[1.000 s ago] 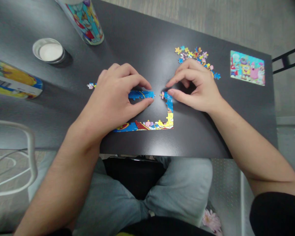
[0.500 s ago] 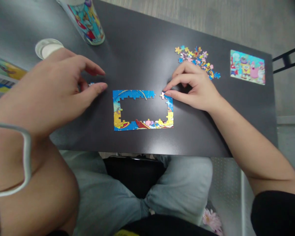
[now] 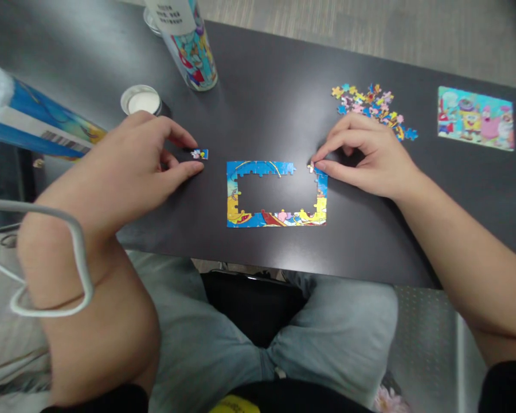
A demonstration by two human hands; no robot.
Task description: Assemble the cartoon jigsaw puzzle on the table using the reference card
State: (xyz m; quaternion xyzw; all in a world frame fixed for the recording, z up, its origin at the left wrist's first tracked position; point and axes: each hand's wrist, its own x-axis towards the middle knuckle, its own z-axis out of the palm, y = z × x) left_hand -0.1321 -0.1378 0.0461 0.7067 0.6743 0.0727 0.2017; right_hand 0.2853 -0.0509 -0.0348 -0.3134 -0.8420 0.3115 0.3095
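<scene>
The jigsaw border (image 3: 260, 219), a rectangle with a bare middle, lies on the dark table before me. Its top side has a gap near the upper right corner. At that corner my right hand (image 3: 361, 152) pinches a puzzle piece (image 3: 311, 168) between thumb and fingers, partly covering it. Left of the border, my left hand (image 3: 150, 163) rests with thumb and index finger apart. Just beyond those fingertips is a small blue, pink and yellow puzzle piece (image 3: 204, 154); whether they touch it, I cannot tell.
Loose puzzle pieces (image 3: 365, 106) are heaped behind my right hand. A picture card (image 3: 476, 119) lies at the far right. On the left stand a printed tube (image 3: 194, 57), a round lid (image 3: 141, 101) and a blue tube (image 3: 47, 117) beside my left forearm.
The view has swung left, bringing more of the tubes into sight. My left hand has drawn back from the border, and the small piece near it shows fully. The right hand keeps its pinch.
</scene>
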